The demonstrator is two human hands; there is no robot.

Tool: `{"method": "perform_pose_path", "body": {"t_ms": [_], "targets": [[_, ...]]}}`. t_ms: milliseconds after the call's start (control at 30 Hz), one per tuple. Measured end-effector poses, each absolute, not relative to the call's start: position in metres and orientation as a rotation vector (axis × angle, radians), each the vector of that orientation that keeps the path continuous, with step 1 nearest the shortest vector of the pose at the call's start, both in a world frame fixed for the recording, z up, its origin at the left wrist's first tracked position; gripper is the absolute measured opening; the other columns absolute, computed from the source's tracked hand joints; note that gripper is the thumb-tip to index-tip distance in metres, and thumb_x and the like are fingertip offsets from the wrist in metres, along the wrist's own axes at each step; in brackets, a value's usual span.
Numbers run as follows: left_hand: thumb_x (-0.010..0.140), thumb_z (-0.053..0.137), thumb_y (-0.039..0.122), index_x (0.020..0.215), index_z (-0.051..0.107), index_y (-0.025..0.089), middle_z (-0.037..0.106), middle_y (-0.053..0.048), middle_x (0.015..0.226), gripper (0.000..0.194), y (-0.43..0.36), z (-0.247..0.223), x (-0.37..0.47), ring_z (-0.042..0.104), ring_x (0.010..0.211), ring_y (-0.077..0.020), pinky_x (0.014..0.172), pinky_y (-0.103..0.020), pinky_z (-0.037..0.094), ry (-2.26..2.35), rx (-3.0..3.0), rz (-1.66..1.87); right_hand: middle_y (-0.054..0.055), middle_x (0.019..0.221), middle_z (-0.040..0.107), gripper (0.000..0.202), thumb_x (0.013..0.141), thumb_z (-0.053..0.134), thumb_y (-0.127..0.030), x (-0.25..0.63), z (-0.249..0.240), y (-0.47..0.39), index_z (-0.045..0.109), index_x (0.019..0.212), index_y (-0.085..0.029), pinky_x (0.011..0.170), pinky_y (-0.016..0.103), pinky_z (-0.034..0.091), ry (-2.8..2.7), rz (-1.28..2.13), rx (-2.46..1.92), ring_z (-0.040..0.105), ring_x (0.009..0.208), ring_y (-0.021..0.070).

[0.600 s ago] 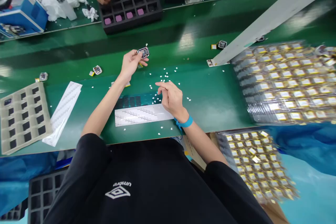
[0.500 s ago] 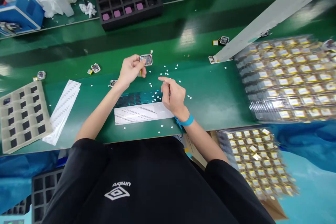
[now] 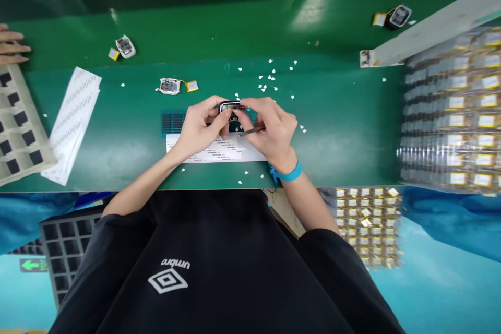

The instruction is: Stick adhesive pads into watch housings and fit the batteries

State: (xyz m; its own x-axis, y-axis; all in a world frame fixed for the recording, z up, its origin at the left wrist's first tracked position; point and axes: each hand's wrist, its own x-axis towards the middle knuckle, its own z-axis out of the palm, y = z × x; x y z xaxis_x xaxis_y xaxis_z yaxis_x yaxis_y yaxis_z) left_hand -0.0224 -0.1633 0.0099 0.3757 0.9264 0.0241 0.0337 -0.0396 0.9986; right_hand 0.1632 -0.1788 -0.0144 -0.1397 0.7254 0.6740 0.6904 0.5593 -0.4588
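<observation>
My left hand [image 3: 203,126] is closed on a small watch case [image 3: 230,106], open to show its inner electronics, above the white printed strip. My right hand [image 3: 274,126] meets it from the right, thumb and forefinger pinching at the case's right side. A thin grey metal tool [image 3: 251,132] is tucked in the right hand's fingers, pointing left; its full shape is hidden. Under the hands lie the printed strip [image 3: 219,154] and a dark slotted sheet [image 3: 172,122]. Just beyond my left hand lies another open watch case [image 3: 169,86] with a yellow-edged battery [image 3: 191,86] on wires.
Small white adhesive pieces [image 3: 268,78] are scattered about. More watch cases lie at the upper left [image 3: 126,47] and upper right [image 3: 400,16]. Another person's hand [image 3: 13,47] is at the beige tray [image 3: 43,159]. A white post [image 3: 391,52] and stacked battery trays [image 3: 450,115] stand right.
My left hand has brought the watch case nearer to me, and my right hand has come to it. The view has tilted down; another person's hand has appeared at the left tray.
</observation>
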Motion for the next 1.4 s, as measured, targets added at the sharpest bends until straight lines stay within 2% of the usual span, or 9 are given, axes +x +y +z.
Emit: {"method": "perform_pose_path", "body": {"t_ms": [167,400,533,733,833,933,1000,1167,1400], "targets": [[0.099,0.064,0.060,0.101,0.067,0.022,0.054,0.007,0.054,0.038,-0.165,0.008,-0.024,0.046,0.039,-0.0081,0.039,-0.023,0.034,0.998,1.429,0.959,0.001,0.101,0.085,0.013,0.105,0.064,-0.030,0.158,-0.014,-0.182,0.075,0.110,-0.023,0.058,0.024,0.061,-1.876,-0.040,-1.146,0.077,0.068,0.0124],[0.100,0.060,0.037,0.095,0.070,0.020,0.055,0.004,0.058,0.019,-0.164,0.005,-0.028,0.043,0.046,-0.0083,0.046,-0.025,0.029,1.161,1.657,0.995,0.000,0.110,0.084,0.013,0.103,0.062,-0.026,0.152,-0.018,-0.182,0.073,0.111,-0.025,0.053,0.023,0.058,-1.876,0.217,-1.131,0.067,0.053,0.0080],[0.098,0.059,0.030,0.093,0.071,0.020,0.055,0.005,0.057,0.016,-0.166,0.004,-0.028,0.041,0.048,-0.0087,0.049,-0.026,0.031,1.178,1.719,0.979,0.001,0.117,0.083,0.012,0.104,0.060,-0.023,0.154,-0.017,-0.181,0.071,0.108,-0.025,0.060,0.023,0.060,-1.937,0.297,-1.112,0.078,0.072,0.0109],[0.100,0.058,0.034,0.091,0.068,0.021,0.052,0.005,0.056,0.019,-0.167,0.000,-0.026,0.039,0.048,-0.0085,0.048,-0.025,0.030,1.197,1.699,0.984,0.002,0.128,0.080,0.016,0.106,0.054,-0.020,0.156,-0.017,-0.182,0.068,0.110,-0.025,0.063,0.024,0.062,-1.998,0.316,-1.091,0.080,0.085,0.0136],[0.102,0.059,0.041,0.102,0.070,0.023,0.054,0.006,0.059,0.021,-0.166,0.004,-0.028,0.041,0.043,-0.0072,0.044,-0.023,0.028,1.186,1.650,1.042,0.003,0.128,0.080,0.013,0.107,0.055,-0.026,0.154,-0.015,-0.183,0.064,0.115,-0.025,0.062,0.025,0.062,-1.904,0.323,-1.164,0.076,0.071,0.0103],[0.103,0.060,0.044,0.108,0.071,0.024,0.054,0.006,0.058,0.024,-0.164,0.008,-0.031,0.044,0.040,-0.0068,0.043,-0.022,0.033,1.158,1.596,1.061,0.001,0.124,0.081,0.008,0.109,0.055,-0.028,0.152,-0.012,-0.183,0.062,0.112,-0.025,0.060,0.023,0.061,-1.822,0.346,-1.186,0.069,0.060,0.0069],[0.104,0.058,0.045,0.107,0.072,0.023,0.055,0.006,0.057,0.026,-0.163,0.010,-0.032,0.046,0.040,-0.0073,0.043,-0.022,0.037,1.130,1.570,1.045,0.001,0.121,0.082,0.006,0.109,0.057,-0.027,0.152,-0.011,-0.182,0.063,0.110,-0.025,0.061,0.023,0.061,-1.812,0.354,-1.150,0.072,0.065,0.0075],[0.103,0.060,0.041,0.103,0.072,0.024,0.053,0.007,0.048,0.021,-0.163,0.010,-0.032,0.045,0.037,-0.0078,0.040,-0.022,0.033,1.073,1.655,0.937,0.001,0.113,0.082,0.013,0.110,0.053,-0.026,0.155,-0.014,-0.180,0.066,0.112,-0.024,0.078,0.026,0.065,-1.820,0.380,-1.118,0.081,0.096,0.0147],[0.103,0.061,0.042,0.108,0.071,0.024,0.053,0.010,0.045,0.022,-0.164,0.009,-0.033,0.043,0.029,-0.0070,0.034,-0.021,0.035,0.990,1.477,0.859,-0.001,0.109,0.082,0.021,0.108,0.056,-0.022,0.160,-0.026,-0.181,0.073,0.119,-0.029,0.080,0.027,0.064,-1.852,0.236,-1.144,0.080,0.097,0.0154]]}}
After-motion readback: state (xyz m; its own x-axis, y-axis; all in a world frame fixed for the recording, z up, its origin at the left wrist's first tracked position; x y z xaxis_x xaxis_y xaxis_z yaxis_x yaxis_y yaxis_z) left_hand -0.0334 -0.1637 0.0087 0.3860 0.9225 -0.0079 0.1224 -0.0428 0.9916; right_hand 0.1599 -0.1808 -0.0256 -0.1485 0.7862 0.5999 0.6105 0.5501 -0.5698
